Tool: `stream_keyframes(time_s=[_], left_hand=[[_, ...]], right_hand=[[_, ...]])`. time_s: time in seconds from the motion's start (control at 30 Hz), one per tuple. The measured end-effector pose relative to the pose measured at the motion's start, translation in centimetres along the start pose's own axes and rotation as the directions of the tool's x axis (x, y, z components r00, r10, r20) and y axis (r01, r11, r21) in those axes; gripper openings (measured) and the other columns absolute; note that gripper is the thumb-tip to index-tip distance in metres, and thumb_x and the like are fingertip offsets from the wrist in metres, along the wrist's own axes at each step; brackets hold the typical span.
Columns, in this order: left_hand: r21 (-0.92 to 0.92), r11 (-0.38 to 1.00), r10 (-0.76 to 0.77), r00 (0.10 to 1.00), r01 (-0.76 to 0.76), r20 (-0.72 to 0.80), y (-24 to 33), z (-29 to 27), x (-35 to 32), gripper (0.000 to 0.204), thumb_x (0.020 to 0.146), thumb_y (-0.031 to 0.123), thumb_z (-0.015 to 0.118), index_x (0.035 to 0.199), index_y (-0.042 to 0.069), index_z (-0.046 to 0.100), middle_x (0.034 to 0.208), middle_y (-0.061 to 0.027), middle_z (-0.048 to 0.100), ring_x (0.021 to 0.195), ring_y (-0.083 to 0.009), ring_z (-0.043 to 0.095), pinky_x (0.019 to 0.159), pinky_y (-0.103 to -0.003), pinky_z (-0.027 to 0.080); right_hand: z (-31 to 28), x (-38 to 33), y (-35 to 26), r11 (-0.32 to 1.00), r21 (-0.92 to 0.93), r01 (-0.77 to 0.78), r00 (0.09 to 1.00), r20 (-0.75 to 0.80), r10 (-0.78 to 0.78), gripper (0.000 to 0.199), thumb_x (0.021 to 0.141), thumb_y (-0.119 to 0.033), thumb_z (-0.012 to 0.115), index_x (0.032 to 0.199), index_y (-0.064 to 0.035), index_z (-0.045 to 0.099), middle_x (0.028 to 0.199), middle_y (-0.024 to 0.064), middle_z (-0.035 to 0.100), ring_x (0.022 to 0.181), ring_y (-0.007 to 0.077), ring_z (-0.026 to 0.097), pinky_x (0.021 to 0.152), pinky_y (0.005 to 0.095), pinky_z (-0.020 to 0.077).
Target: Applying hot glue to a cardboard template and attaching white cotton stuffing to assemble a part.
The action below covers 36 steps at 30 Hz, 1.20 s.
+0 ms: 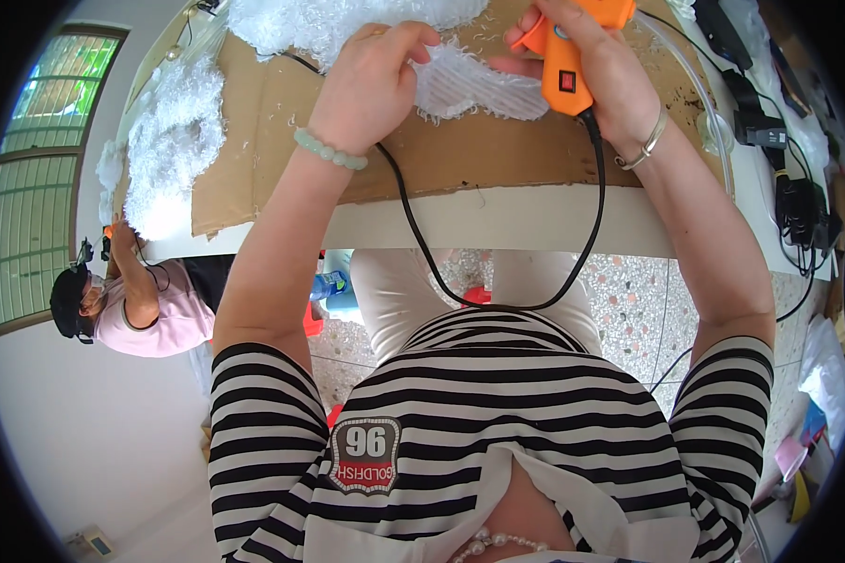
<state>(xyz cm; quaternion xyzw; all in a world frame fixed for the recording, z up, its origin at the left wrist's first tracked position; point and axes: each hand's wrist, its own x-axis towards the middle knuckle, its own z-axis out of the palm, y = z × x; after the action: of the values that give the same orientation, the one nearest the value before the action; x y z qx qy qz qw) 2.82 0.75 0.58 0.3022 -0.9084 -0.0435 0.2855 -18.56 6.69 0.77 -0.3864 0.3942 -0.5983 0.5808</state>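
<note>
the brown cardboard (535, 159) is the place to look from. on it, toward its middle, is a see-through ribbed strip (479, 89), with shaggy white stuff (300, 23) on its far part. the right hand (620, 89) is over the cardboard's right part, wrapped around an orange tool (565, 101) with a red switch (567, 81). the left hand (371, 84) is over the cardboard too, fingers curled, right by the strip. i can't tell if its fingertips pinch anything.

to do this well, i think the left hand should keep the strip flat on the cardboard so it can't slide. fingers should stay away from the tool's tip, which i can't see and which may be hot. the black cord (516, 307) droops past the cardboard's near edge, so give it slack and don't let it tug.
</note>
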Motion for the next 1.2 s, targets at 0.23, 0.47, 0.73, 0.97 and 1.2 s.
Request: stream_keyframes(time_s=[0.23,0.47,0.73,0.97,1.2], left_hand=[[-0.113,0.993,-0.026,0.999,0.023,-0.033,1.3,-0.6,-0.2,0.024,0.073,-0.003,0.05,0.091,0.006,0.062,0.079,-0.0091,0.064,0.083,-0.0286,0.056,0.074,-0.037,0.047],[-0.123,0.984,0.136,0.989,-0.128,0.057,3.4,0.8,-0.9,0.02,0.073,0.002,0.06,0.092,0.005,0.063,0.088,-0.0088,0.064,0.087,-0.0271,0.058,0.08,-0.034,0.045],[0.003,0.961,0.275,0.961,-0.275,0.016,3.2,2.5,-0.3,0.008,0.064,0.009,0.061,0.07,0.005,0.066,0.079,-0.0033,0.065,0.086,-0.0234,0.057,0.085,-0.036,0.043],[0.015,0.958,0.286,0.958,-0.286,-0.004,2.7,2.6,-0.5,0.01,0.064,0.009,0.06,0.071,0.005,0.067,0.08,-0.0027,0.065,0.089,-0.0242,0.057,0.087,-0.039,0.042],[-0.053,0.956,0.286,0.957,-0.288,-0.043,2.3,2.4,-1.1,0.013,0.066,0.006,0.06,0.077,0.005,0.067,0.085,-0.0037,0.065,0.092,-0.026,0.056,0.088,-0.039,0.041]], right_hand=[[-0.1,0.0,-3.3,0.992,0.117,0.038,0.993,-0.119,-0.024,0.022,0.093,-0.028,0.053,0.092,-0.0067,0.057,0.079,0.0058,0.06,0.069,0.0164,0.061,0.064,0.0356,0.0567],[-2.4,-3.2,-4.8,0.957,-0.25,0.144,0.986,-0.043,-0.16,0.026,0.093,-0.03,0.053,0.095,-0.0046,0.058,0.081,0.0054,0.06,0.074,0.0128,0.059,0.064,0.0293,0.0514],[-5.3,-10.3,-3.3,0.769,-0.632,0.093,0.995,0.036,-0.091,0.032,0.091,-0.036,0.057,0.092,-0.0045,0.06,0.084,0.0033,0.062,0.077,0.0102,0.055,0.069,0.027,0.0448],[-5.2,-10.4,-2.5,0.694,-0.713,-0.095,0.995,-0.098,0.036,0.031,0.088,-0.035,0.062,0.091,-0.0046,0.062,0.083,0.0012,0.063,0.077,0.009,0.054,0.07,0.0244,0.043],[-4.9,-9.4,-1.9,0.67,-0.734,-0.109,0.993,-0.052,0.104,0.027,0.089,-0.031,0.062,0.095,-0.0045,0.06,0.084,0.002,0.063,0.079,0.0092,0.055,0.072,0.025,0.0438]])
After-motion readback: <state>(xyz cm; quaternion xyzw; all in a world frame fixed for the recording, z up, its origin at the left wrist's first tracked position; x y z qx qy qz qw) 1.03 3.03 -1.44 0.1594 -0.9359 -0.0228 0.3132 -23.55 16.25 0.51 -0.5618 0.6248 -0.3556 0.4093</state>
